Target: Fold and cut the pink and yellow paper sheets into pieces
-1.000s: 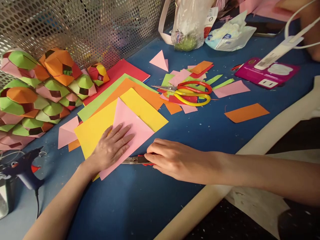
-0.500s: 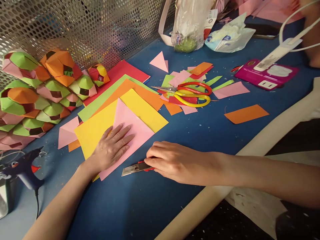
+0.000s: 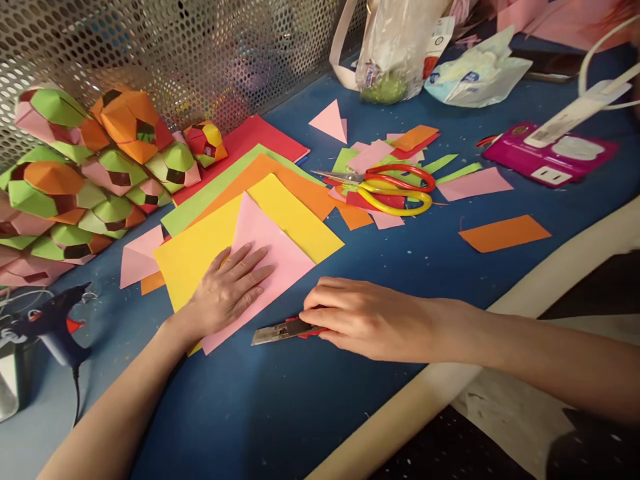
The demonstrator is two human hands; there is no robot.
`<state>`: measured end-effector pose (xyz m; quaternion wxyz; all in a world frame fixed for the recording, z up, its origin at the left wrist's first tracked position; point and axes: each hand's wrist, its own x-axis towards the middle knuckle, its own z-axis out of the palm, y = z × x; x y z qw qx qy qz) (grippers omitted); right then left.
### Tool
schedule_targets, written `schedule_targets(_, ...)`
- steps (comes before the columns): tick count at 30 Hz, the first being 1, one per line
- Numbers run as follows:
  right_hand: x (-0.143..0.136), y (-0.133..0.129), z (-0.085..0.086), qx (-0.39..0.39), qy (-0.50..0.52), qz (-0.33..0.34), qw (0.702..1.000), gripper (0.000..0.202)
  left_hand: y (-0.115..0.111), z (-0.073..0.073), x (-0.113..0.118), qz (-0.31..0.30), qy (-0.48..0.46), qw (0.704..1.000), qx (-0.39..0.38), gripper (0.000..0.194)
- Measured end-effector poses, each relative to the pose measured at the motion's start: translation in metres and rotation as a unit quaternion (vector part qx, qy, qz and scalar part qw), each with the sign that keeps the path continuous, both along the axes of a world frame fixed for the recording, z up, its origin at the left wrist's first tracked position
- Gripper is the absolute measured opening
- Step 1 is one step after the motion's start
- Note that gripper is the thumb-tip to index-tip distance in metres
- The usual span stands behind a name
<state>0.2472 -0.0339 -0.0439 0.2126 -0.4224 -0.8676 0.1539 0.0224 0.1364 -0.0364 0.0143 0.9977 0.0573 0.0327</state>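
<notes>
Over a blue surface [image 3: 260,413], two bare hands worked among coloured paper. The right grip [image 3: 357,320] was closed around a utility knife [image 3: 280,331] with red parts, its blade pointing left and lying just off the near edge of a folded pink paper [image 3: 265,243]. That pink triangle lay under the left grip [image 3: 227,287], which was flat and unclenched, palm down, fingers slightly spread.

Beneath the left grip's pink paper, a yellow sheet [image 3: 200,253] showed; beyond it, overlapping, were an orange sheet [image 3: 295,187], a green sheet [image 3: 225,190] and a red sheet [image 3: 255,143]. Farther out from the right grip, scissors [image 3: 364,179] rested on paper scraps [image 3: 373,157]. Left of the left grip stood a glue gun [image 3: 57,327], with folded paper shapes [image 3: 133,127] behind it.
</notes>
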Motion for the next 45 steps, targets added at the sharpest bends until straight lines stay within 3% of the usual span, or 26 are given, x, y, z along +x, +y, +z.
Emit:
schedule_targets(14, 0.012, -0.003, -0.003, -0.023, 0.015, 0.029, 0.999, 0.021, -0.001, -0.001, 0.0, 0.017, -0.004, 0.999, -0.044, 0.041)
schedule_targets(23, 0.012, -0.007, 0.004, -0.053, 0.019, 0.027, 0.998, 0.023, -0.002, -0.004, -0.003, 0.052, -0.06, 0.989, -0.122, 0.036)
schedule_targets(29, 0.013, -0.01, 0.005, -0.027, 0.0, 0.027, 0.999, 0.024, 0.001, -0.009, -0.004, 0.054, -0.112, 0.976, -0.176, 0.033)
schedule_targets(35, 0.016, -0.013, 0.002, 0.0, -0.031, 0.026, 0.999, 0.024, 0.001, 0.002, -0.008, 0.094, -0.105, 0.957, -0.252, 0.04)
schedule_targets(40, 0.013, -0.015, 0.005, 0.005, -0.04, 0.003, 0.999, 0.024, -0.001, 0.012, -0.012, 0.149, -0.043, 0.966, -0.207, 0.064)
schedule_targets(45, 0.012, -0.017, 0.008, 0.009, -0.049, -0.02, 0.999, 0.025, -0.002, 0.012, -0.011, 0.188, -0.021, 0.965, -0.181, 0.067)
